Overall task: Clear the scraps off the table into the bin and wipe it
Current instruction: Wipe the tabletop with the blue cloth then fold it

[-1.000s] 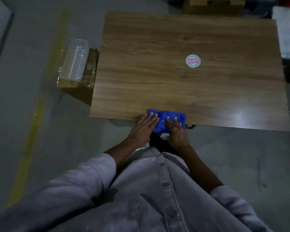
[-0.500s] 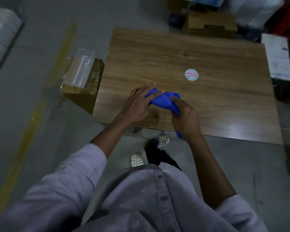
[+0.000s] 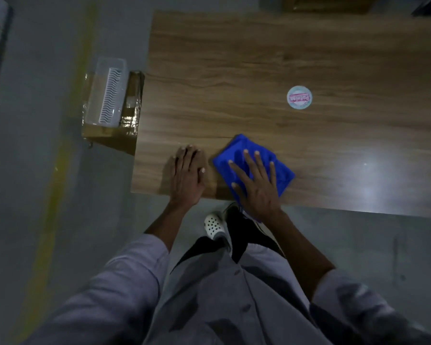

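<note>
A folded blue cloth [image 3: 246, 148] lies on the wooden table [image 3: 259, 58] near its front edge. My right hand [image 3: 255, 181] presses flat on the cloth with its fingers spread. My left hand [image 3: 187, 173] rests flat on the bare wood just left of the cloth, fingers straight and holding nothing. A round sticker [image 3: 299, 97] with pink print sits on the tabletop, farther back and to the right.
A clear plastic bin [image 3: 107, 92] sits on a cardboard box [image 3: 132, 120] against the table's left edge. A yellow line [image 3: 60, 145] runs along the grey floor on the left. More boxes stand behind the table. My feet are under the front edge.
Both hands held the cloth bunched up above the table half a second ago. Now the cloth lies flat under my right hand, and my left hand has let go and rests on the wood.
</note>
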Motion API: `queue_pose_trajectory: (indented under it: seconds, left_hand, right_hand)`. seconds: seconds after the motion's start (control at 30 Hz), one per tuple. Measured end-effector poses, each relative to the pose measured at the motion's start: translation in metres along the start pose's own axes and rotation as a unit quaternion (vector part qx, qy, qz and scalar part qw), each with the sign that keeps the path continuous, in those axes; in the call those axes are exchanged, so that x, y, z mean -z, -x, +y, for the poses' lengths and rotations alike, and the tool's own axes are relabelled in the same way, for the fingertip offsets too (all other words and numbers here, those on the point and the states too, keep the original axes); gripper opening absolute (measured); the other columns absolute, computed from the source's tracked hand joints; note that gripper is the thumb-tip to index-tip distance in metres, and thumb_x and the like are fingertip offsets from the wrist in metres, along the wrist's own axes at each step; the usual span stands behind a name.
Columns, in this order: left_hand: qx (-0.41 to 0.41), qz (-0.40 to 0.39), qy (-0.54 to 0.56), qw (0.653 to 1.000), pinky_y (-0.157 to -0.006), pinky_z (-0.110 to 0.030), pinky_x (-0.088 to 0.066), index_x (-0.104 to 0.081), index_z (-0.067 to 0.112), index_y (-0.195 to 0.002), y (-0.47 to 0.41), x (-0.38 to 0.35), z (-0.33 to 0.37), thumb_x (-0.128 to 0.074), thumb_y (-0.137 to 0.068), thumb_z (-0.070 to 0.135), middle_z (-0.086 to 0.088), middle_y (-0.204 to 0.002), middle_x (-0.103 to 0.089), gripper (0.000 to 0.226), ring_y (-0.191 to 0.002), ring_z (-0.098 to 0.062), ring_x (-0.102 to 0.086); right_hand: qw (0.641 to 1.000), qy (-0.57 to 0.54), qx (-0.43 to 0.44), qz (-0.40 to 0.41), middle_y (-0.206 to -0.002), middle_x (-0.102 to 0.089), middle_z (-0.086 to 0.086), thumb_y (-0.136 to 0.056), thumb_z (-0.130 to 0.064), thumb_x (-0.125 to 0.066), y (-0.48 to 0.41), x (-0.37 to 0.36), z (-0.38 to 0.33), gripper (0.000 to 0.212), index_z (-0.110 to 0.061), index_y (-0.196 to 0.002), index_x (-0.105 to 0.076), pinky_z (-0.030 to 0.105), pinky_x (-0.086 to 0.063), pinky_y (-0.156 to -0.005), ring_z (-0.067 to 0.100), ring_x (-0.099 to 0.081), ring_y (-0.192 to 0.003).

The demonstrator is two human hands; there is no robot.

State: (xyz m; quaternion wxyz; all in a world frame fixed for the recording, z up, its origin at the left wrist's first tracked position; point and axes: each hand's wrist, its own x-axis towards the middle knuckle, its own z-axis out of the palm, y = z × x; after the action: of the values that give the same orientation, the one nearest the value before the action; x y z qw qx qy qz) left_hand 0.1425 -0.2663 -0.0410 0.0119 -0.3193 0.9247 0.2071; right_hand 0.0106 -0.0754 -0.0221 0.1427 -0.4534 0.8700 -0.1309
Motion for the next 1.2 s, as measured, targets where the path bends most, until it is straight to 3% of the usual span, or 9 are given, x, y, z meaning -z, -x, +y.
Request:
queue_pose_trajectory:
  seconds: [0.07,0.2,0.4,0.53,0.67,0.8,1.0,1.1,1.2]
  left_hand:
    - [-0.005,0.031,0.008,0.999,-0.124,-0.052,-0.017,-0.045,0.01,-0.15,-0.007,-0.003,-0.007,-0.041,-0.101,0.031,-0.009,-0.162,-0.034,0.053,-0.153,-0.029,-0.024]
    - [0.052,0.058,0.042,0.996,-0.125,-0.049,-0.014,-0.04,0.008,-0.153,-0.008,-0.003,-0.023,-0.048,-0.102,0.039,-0.009,-0.164,-0.03,0.06,-0.154,-0.028,-0.019]
    - [0.04,0.003,0.052,0.998,-0.124,-0.049,-0.017,-0.031,0.01,-0.157,-0.002,0.008,-0.042,-0.046,-0.096,0.052,-0.005,-0.167,-0.023,0.076,-0.155,-0.025,-0.015]
    - [0.052,-0.007,0.125,0.991,-0.124,-0.039,-0.015,-0.033,0.011,-0.156,-0.002,0.02,-0.045,-0.037,-0.098,0.053,-0.005,-0.165,-0.028,0.072,-0.154,-0.021,-0.018]
    - [0.107,0.023,0.196,0.974,-0.121,-0.037,-0.023,-0.035,0.011,-0.155,0.015,0.028,-0.057,-0.041,-0.107,0.041,-0.01,-0.159,-0.037,0.058,-0.147,-0.023,-0.031]
    - [0.019,0.047,0.122,0.991,-0.119,-0.044,-0.03,-0.045,0.007,-0.148,0.027,0.021,-0.083,-0.044,-0.103,0.044,-0.012,-0.155,-0.045,0.059,-0.143,-0.03,-0.038]
    - [-0.002,-0.016,0.08,0.997,-0.126,-0.049,-0.005,-0.023,0.01,-0.16,0.019,0.02,-0.095,-0.059,-0.082,0.06,-0.006,-0.169,-0.016,0.098,-0.157,-0.026,-0.007]
    - [-0.004,-0.022,0.052,0.998,-0.125,-0.047,0.008,-0.015,0.012,-0.161,0.012,0.019,-0.097,-0.057,-0.076,0.067,-0.004,-0.17,-0.007,0.11,-0.157,-0.023,0.002]
    - [0.005,-0.005,0.109,0.994,-0.125,-0.05,0.008,-0.019,0.012,-0.161,0.004,0.016,-0.088,-0.046,-0.081,0.064,-0.005,-0.17,-0.011,0.099,-0.157,-0.022,0.0]
  right_hand:
    - [1.0,-0.028,-0.001,0.008,-0.168,-0.024,-0.002,-0.106,-0.046,-0.041,-0.014,-0.01,0.012,0.05,-0.038,-0.155,-0.038,0.06,-0.017,-0.121,0.026,-0.011,-0.157]
    - [0.986,-0.031,-0.16,0.03,-0.169,-0.017,-0.007,-0.107,-0.049,-0.037,0.007,-0.016,0.022,0.053,-0.037,-0.158,-0.031,0.052,-0.008,-0.126,0.022,-0.004,-0.158]
    - [0.974,0.007,-0.223,0.044,-0.17,-0.014,-0.001,-0.108,-0.053,-0.028,-0.029,-0.022,0.002,0.054,-0.038,-0.16,-0.024,0.06,-0.01,-0.122,0.03,-0.005,-0.157]
    - [0.986,0.003,-0.164,0.041,-0.17,-0.015,0.003,-0.105,-0.057,-0.026,-0.079,-0.051,-0.075,0.059,-0.034,-0.16,-0.025,0.06,-0.006,-0.123,0.036,-0.007,-0.156]
    - [0.997,0.018,-0.068,0.01,-0.171,-0.008,0.001,-0.105,-0.054,-0.027,-0.046,-0.083,-0.152,0.062,-0.032,-0.162,-0.016,0.057,-0.006,-0.124,0.032,-0.002,-0.157]
    - [0.995,0.017,-0.097,0.029,-0.17,-0.013,-0.003,-0.108,-0.048,-0.03,-0.002,-0.086,-0.134,0.054,-0.036,-0.16,-0.023,0.055,-0.008,-0.125,0.027,-0.005,-0.157]
    - [0.956,-0.009,-0.292,0.043,-0.171,0.0,-0.002,-0.107,-0.053,-0.019,-0.004,-0.045,-0.043,0.057,-0.04,-0.161,-0.01,0.061,-0.002,-0.123,0.03,0.006,-0.157]
    - [0.917,-0.029,-0.39,0.083,-0.171,0.001,0.001,-0.106,-0.052,-0.019,-0.043,-0.039,-0.05,0.058,-0.038,-0.162,-0.009,0.062,-0.001,-0.122,0.032,0.006,-0.157]
    - [0.938,-0.01,-0.335,0.084,-0.171,-0.003,0.003,-0.106,-0.051,-0.019,-0.072,-0.059,-0.101,0.059,-0.036,-0.162,-0.011,0.061,-0.002,-0.122,0.035,0.002,-0.157]
